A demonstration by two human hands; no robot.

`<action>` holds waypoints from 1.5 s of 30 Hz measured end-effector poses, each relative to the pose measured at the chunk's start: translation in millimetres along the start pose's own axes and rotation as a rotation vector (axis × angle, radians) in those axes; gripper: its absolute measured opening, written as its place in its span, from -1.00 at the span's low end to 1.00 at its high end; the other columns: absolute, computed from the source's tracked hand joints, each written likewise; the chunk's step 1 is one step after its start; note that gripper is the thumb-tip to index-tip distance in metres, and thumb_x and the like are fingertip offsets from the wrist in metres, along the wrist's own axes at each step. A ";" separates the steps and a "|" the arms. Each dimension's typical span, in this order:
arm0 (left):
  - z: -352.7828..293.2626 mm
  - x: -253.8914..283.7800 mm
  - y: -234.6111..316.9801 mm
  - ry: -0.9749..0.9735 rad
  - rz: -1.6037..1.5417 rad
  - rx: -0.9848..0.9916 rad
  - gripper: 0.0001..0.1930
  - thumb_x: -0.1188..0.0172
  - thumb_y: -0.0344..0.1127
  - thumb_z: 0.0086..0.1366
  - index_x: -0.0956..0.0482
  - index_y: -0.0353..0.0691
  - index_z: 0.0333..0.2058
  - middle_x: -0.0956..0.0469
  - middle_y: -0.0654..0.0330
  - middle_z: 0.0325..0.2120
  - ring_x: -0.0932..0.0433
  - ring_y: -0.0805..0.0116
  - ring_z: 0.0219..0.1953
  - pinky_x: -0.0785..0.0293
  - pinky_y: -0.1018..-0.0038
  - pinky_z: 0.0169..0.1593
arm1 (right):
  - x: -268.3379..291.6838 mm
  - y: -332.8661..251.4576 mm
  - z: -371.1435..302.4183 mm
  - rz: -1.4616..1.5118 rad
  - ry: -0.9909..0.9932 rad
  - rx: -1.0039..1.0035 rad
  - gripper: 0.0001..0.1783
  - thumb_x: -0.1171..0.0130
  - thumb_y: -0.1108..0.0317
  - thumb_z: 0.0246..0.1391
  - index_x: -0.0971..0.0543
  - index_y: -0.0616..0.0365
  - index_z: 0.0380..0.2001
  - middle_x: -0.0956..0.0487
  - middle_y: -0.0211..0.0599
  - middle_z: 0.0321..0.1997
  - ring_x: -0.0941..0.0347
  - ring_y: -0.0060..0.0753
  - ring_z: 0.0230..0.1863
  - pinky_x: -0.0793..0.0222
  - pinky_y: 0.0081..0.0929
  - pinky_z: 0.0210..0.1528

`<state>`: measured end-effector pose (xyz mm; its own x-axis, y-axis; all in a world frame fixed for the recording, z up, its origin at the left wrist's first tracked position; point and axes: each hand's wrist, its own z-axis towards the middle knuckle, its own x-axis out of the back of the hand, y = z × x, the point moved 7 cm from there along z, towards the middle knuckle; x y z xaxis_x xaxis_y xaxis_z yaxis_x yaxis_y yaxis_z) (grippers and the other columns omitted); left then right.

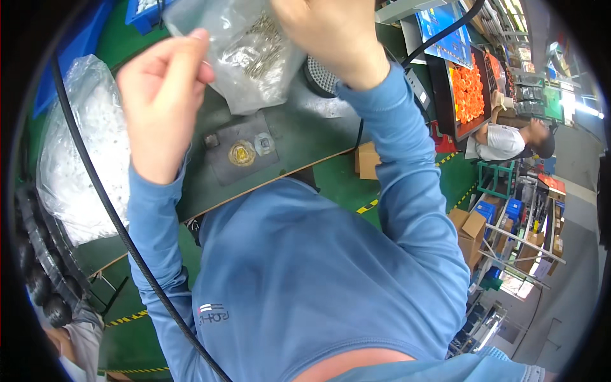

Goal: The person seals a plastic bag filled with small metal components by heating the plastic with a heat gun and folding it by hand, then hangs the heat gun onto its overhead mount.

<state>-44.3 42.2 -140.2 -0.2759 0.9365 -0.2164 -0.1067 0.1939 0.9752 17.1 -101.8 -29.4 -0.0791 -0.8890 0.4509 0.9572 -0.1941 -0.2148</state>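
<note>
The clear bag (254,86) of metal bits is at eleven o'clock, between left hand (162,95) and right hand (337,41); neither grip's hold can I make out. A black cable (95,175) crosses the white sack (86,143) at nine; orange parts (468,93) at two.

Head view | worn fisheye | faces down | close above workbench (312,137)

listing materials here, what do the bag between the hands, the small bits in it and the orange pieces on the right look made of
Bag: seemingly thin plastic film, translucent and glossy, going by its creases and highlights. Small bits: probably metal, as they glint brassy-silver, though the film blurs them. Orange pieces: perhaps glossy plastic, judging by their bright, even colour.
</note>
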 end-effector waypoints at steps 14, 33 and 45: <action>-40.3 -8.7 -24.5 -0.093 0.769 -0.058 -0.48 -0.43 -0.12 0.22 -0.39 -0.32 -0.71 -0.31 0.08 -0.81 -0.20 0.26 -0.76 -0.19 0.29 -0.59 | -7.6 8.5 -6.5 -0.216 -0.061 -0.256 -0.83 -0.22 0.58 0.03 -0.54 0.33 -0.62 -0.68 -0.05 -0.28 -0.62 -0.08 -0.26 -0.52 -0.32 -0.20; -52.0 -37.1 6.2 -0.076 1.420 -0.897 -0.67 -0.19 -0.29 0.04 -0.65 -0.25 -0.18 -0.51 0.22 -0.17 -0.43 0.33 -0.21 -0.28 0.38 -0.25 | 4.6 49.2 -33.6 -0.322 -0.302 -0.220 -0.86 -0.22 0.49 0.12 -0.58 0.31 -0.50 -0.65 -0.21 -0.07 -0.54 -0.09 0.01 -0.43 -0.27 0.08; -68.2 -26.4 -18.6 0.018 1.001 -0.840 -0.79 -0.25 -0.42 0.07 -0.58 -0.24 -0.26 -0.51 0.19 -0.28 -0.50 0.26 -0.31 -0.42 0.40 -0.30 | -0.8 44.6 -48.4 -0.335 -0.654 -0.290 -0.65 -0.35 0.28 0.09 -0.57 0.35 -0.18 -0.52 0.01 0.24 -0.43 0.08 0.19 -0.41 -0.17 0.18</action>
<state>-100.2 -6.0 -155.8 -0.5950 0.5623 0.5743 -0.4074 -0.8269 0.3875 46.4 -129.9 -81.3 -0.0845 -0.3576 0.9301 0.7935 -0.5887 -0.1543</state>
